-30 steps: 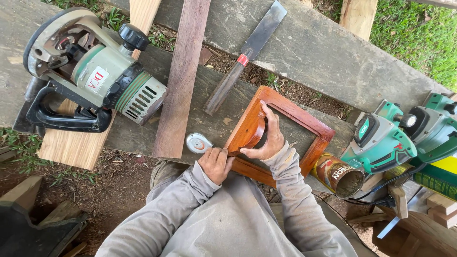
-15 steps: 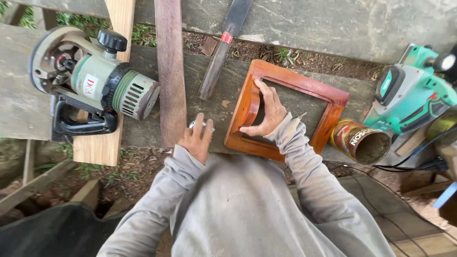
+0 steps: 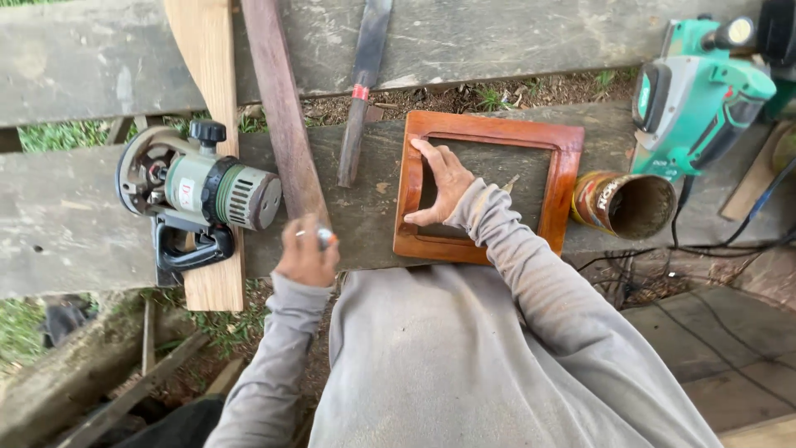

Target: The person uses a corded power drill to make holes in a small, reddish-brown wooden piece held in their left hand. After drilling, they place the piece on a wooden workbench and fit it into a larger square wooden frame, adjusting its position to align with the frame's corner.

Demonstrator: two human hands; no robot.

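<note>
Wooden frame (image 3: 489, 187): rectangular, reddish-brown, glossy varnish, open centre; flat on grey weathered bench plank, one long side near the plank's front edge, slightly skewed. Pressed along its left inner rail.

Small round object (image 3: 325, 238): silvery-white with a reddish spot, mostly hidden in a closed grip, just left of the frame; kind cannot be told.

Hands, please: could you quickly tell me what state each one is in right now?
Left hand: closed around a small silvery object.
Right hand: open, pressed on the wooden frame.
</note>
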